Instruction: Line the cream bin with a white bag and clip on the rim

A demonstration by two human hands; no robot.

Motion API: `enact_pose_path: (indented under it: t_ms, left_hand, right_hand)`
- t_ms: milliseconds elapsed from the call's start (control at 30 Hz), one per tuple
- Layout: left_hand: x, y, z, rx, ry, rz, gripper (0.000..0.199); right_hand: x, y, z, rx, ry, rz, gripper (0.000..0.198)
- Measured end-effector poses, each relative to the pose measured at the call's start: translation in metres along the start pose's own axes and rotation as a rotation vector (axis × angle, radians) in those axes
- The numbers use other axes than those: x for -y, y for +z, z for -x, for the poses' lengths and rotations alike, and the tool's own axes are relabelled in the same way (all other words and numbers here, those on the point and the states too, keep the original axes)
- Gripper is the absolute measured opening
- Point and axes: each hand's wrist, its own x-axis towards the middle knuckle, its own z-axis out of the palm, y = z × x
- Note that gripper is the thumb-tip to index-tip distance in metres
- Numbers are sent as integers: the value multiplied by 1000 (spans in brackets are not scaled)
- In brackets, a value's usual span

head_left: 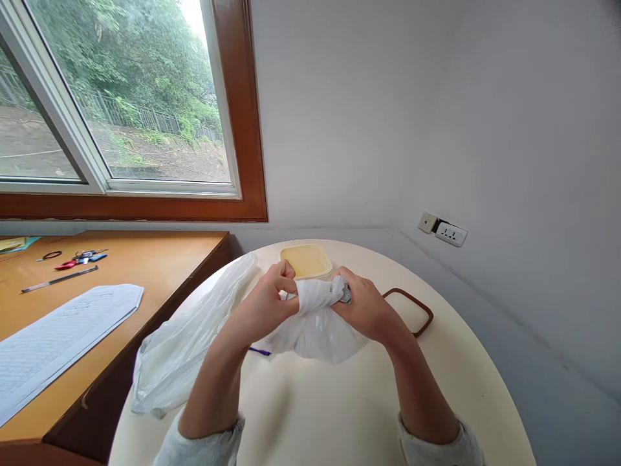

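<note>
Both hands grip the gathered top of a white plastic bag (323, 333) over the round table. My left hand (272, 294) pinches its left side, fingers closed on the twisted plastic. On the other side my right hand (363, 301) is wrapped round the bunched end, which pokes out by the thumb. The lower part of the bag bulges below the hands; its contents are hidden. Just behind it lies a pale yellow plastic lid or shallow tray (308, 259). A second, flattened clear plastic bag (194, 343) spreads to the left of my left forearm.
A brown rounded frame (412, 310) lies on the white round table (466, 375) at right. A purple strip (260, 351) shows beside the bag. The wooden desk (169, 259) at left holds papers (72, 336), a pen (59, 279) and keys (82, 259). Walls stand behind and right.
</note>
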Motion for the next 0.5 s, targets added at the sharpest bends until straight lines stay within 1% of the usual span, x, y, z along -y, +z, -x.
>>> enact_pose_path:
  t_ms: [100, 167, 233, 367, 433, 500]
  left_hand:
    - [0, -3, 1, 126, -34, 93, 23]
    - [-1, -4, 1, 158, -38, 151, 26]
    - [-4, -5, 1, 205, -21, 196, 26]
    - [-12, -8, 2, 342, 24, 234, 24]
    - [-14, -9, 1, 378, 38, 242, 24]
    - [-14, -10, 1, 383, 52, 237, 26]
  right_hand:
    - [-1, 7, -3, -30, -9, 11, 10]
    - [-2, 11, -5, -62, -7, 17, 10]
    - [-3, 15, -7, -95, -6, 24, 12]
    - [-5, 20, -10, -145, -30, 27, 16]
    - [-6, 21, -11, -153, -42, 21, 19]
    - [-7, 22, -12, -145, -42, 13, 21]
